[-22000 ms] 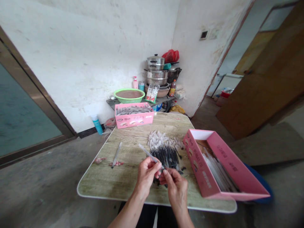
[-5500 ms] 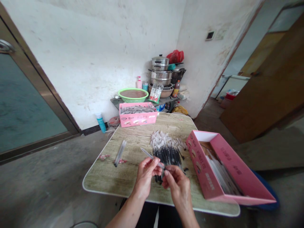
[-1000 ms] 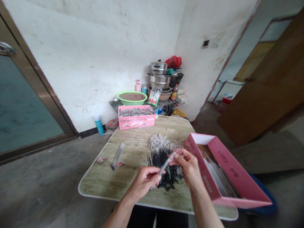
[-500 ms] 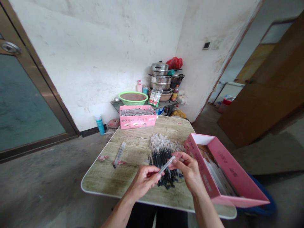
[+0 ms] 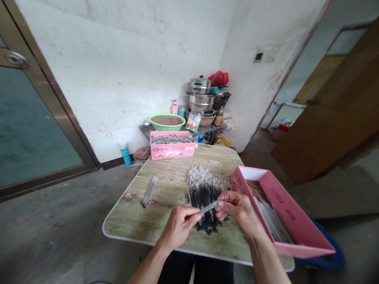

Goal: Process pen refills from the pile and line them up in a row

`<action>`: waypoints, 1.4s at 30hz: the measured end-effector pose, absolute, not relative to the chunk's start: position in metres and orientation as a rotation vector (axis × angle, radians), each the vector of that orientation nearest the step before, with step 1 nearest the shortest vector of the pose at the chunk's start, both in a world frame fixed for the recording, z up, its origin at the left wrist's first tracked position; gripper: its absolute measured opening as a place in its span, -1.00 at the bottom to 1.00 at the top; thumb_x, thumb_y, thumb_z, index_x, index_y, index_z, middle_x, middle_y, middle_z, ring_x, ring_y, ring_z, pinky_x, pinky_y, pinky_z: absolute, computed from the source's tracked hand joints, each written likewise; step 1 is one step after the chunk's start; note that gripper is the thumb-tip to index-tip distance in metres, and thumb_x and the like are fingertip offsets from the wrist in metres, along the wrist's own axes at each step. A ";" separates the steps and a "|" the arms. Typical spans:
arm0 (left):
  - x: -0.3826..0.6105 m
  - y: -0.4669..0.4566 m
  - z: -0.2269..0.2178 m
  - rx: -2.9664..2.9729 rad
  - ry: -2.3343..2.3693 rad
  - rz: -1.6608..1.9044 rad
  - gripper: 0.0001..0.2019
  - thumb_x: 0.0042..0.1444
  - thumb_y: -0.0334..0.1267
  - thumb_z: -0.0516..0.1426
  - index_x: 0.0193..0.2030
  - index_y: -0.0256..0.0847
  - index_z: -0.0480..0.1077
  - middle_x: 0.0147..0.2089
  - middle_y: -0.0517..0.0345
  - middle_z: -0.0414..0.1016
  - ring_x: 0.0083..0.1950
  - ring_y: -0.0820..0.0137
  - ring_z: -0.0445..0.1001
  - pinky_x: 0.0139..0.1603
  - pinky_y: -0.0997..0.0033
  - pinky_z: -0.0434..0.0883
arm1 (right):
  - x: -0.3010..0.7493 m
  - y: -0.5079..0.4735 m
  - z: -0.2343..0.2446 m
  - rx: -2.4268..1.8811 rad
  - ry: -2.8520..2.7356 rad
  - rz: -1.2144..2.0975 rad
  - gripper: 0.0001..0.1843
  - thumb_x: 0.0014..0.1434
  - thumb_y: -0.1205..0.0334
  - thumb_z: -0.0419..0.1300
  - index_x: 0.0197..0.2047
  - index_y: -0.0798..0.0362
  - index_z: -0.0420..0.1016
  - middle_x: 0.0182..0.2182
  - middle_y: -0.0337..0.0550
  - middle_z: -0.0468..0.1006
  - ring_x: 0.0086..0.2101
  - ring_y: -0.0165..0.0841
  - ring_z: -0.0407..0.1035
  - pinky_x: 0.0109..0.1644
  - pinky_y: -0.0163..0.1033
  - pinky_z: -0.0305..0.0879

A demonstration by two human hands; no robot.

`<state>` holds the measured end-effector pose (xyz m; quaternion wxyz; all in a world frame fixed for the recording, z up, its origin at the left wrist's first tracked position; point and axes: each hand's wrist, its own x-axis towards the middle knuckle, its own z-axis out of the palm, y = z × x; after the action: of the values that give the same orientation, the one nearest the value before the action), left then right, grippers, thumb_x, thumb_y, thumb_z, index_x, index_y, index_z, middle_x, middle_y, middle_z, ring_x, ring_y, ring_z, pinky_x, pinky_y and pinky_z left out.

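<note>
Above the middle of the table, my left hand pinches the near end of a slim translucent plastic tube. The fingers of my right hand are closed on its other end. What is inside the tube is too small to make out. Below it lies a heap of thin black pen-like sticks. Just behind them is a pile of small whitish translucent pieces, perhaps caps. A few clear tubes with dark ends rest together on the table's left side.
A pink box full of slim tubes stands at the table's far edge. At the right, a larger pink box holds long clear tubes. Behind the table are a green basin, stacked pots and bottles.
My right hand has turned and shifted slightly right and down, its fingers now wrapped round the tube's end. The tube lies flatter. My left hand keeps its pinch.
</note>
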<state>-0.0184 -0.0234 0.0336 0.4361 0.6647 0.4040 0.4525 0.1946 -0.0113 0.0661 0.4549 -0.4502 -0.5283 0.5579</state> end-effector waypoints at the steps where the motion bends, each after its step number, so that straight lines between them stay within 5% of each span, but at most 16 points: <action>1: -0.019 -0.023 0.034 1.689 1.003 1.107 -0.68 0.09 -0.06 0.13 -0.45 -0.22 0.59 -0.57 0.11 0.37 -0.50 0.38 0.26 -0.46 0.47 0.12 | 0.196 -0.012 0.067 -1.109 -1.323 1.388 -0.75 0.05 0.12 0.32 -0.33 0.14 0.46 -0.52 -0.14 0.58 -0.56 -0.36 0.46 -0.49 -0.28 0.41; 7: -0.020 -0.021 0.031 1.867 1.003 0.993 -0.64 0.21 -0.08 0.03 -0.34 -0.22 0.59 -0.53 0.13 0.35 -0.47 0.39 0.29 -0.44 0.46 0.10 | 0.199 -0.014 0.066 -1.160 -1.405 1.311 -0.72 0.08 0.06 0.28 -0.44 0.12 0.44 -0.58 -0.17 0.54 -0.62 -0.40 0.40 -0.55 -0.32 0.34; 14: -0.016 -0.023 0.026 1.891 0.992 0.977 -0.61 0.22 -0.10 0.01 -0.37 -0.27 0.58 -0.51 0.12 0.39 -0.47 0.42 0.30 -0.43 0.48 0.13 | 0.192 -0.012 0.065 -1.347 -1.563 0.886 -0.55 0.12 0.03 0.22 -0.67 0.07 0.24 -0.78 -0.36 0.24 -0.72 -0.55 0.08 -0.66 -0.43 -0.04; 22: -0.014 -0.023 0.023 1.739 0.953 0.975 -0.63 0.21 -0.09 0.02 -0.31 -0.29 0.56 -0.51 0.14 0.39 -0.50 0.47 0.29 -0.51 0.54 0.14 | 0.186 -0.016 0.054 -1.322 -1.353 1.043 -0.59 0.15 -0.04 0.16 -0.56 0.07 0.33 -0.70 -0.27 0.40 -0.74 -0.50 0.20 -0.70 -0.42 0.04; 42: 0.011 -0.035 0.024 1.669 1.028 1.159 -0.69 0.21 -0.15 0.04 -0.38 -0.26 0.52 -0.50 0.13 0.33 -0.47 0.45 0.30 -0.47 0.50 0.18 | 0.170 -0.021 0.052 -1.392 -1.275 0.758 -0.54 0.21 -0.01 0.10 -0.62 0.06 0.25 -0.77 -0.35 0.25 -0.74 -0.51 0.13 -0.69 -0.42 0.02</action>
<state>0.0108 -0.0347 0.0241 0.4188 0.6656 0.4100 0.4620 0.1703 -0.0213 0.0518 0.5259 -0.5820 -0.5332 0.3168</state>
